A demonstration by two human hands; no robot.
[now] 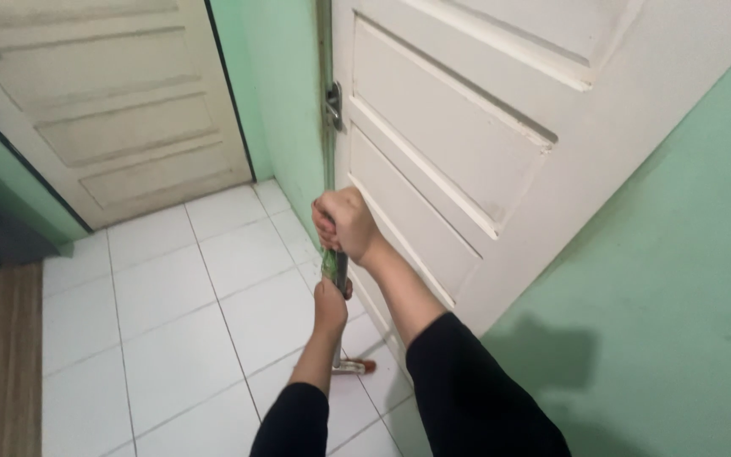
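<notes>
We grip a green-handled mop, probably (334,269), both fists closed: right hand (345,222) above, left hand (330,306) below; its head (355,366) rests on white tiles (171,338) beside a cream door (450,144).

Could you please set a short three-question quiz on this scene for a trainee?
1. True or false: both hands grip the same handle.
2. Which hand sits higher on the pole? A) left B) right
3. What covers the floor under the tool's head?

Key:
1. True: the right hand and the left hand both close their fingers around the green pole.
2. B: the right hand is nearer the top, the left hand lower, towards the tool's head.
3. White tiles, beside the white panelled door.
</notes>
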